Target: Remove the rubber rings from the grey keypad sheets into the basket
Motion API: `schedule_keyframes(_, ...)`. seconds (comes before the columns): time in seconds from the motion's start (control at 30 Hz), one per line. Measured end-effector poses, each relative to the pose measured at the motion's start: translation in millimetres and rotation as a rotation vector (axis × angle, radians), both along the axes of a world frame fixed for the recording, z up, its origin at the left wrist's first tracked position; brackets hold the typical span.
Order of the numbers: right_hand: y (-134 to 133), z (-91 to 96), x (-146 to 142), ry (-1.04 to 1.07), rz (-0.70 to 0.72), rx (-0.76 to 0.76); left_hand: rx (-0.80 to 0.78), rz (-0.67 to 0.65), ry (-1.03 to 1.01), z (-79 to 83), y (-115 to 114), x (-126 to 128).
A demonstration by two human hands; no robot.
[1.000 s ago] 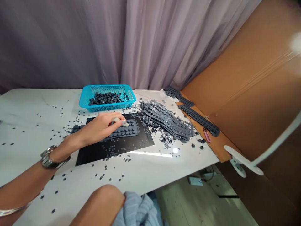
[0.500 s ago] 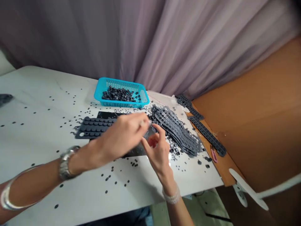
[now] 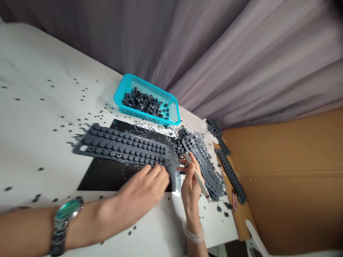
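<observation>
White table (image 3: 32, 67): long grey strip (image 3: 125, 146), rows of round studs (image 3: 125, 156); right grip (image 3: 191, 184) closed on pale stick (image 3: 201, 183), left grip (image 3: 142, 191) unclear.

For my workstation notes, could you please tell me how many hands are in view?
2: the left hand is at the near edge of the studded strip; the right hand, by the piled strips, holds a white stick. None appears hidden.

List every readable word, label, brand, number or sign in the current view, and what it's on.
None readable.
Watch on the left wrist: green dial, any markings too blurred to read.
White stick in the right hand: no legible text.
Blue basket, black mat and studded strip: no legible text.
</observation>
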State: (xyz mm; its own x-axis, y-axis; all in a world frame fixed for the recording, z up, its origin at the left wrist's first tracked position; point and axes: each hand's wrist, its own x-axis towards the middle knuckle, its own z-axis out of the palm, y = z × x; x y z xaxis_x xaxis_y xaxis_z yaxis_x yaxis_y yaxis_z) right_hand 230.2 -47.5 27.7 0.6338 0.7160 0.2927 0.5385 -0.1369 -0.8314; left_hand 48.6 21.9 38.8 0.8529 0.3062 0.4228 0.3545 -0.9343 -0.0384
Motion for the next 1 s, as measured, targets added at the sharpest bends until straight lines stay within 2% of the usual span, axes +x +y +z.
schedule_keyframes(0.1,5.9,-0.7,12.1,0.084,-0.071,0.037,-0.120,0.073,0.017,-34.5,17.7,5.1)
schedule_keyframes(0.23,16.1,-1.9,20.2,0.166,0.016,0.044,-0.168,0.005,-0.016,-55.6,32.2,3.6)
schedule_keyframes(0.4,16.1,-7.7,26.3,0.332,0.162,-0.005,-0.168,-0.089,-0.032,-69.5,3.4,8.9)
schedule_keyframes(0.53,5.2,-10.2,23.2,0.235,0.160,-0.083,-0.177,-0.089,-0.009,-69.7,-17.2,16.0)
schedule_keyframes(0.63,-2.4,-10.8,19.7,0.086,0.145,-0.122,-0.157,-0.080,0.027,-63.8,-20.8,19.7)
schedule_keyframes(0.77,-7.0,-12.6,20.3,-0.129,0.196,-0.108,-0.151,-0.061,0.055,-60.2,-23.9,23.9)
schedule_keyframes(0.87,-10.9,-16.2,23.3,-0.330,0.290,-0.067,-0.182,-0.041,0.038,-61.1,-27.8,26.3)
schedule_keyframes(1.0,-23.7,-22.7,25.6,-0.615,0.508,-0.080,-0.190,-0.036,0.000,-60.2,-29.3,27.3)
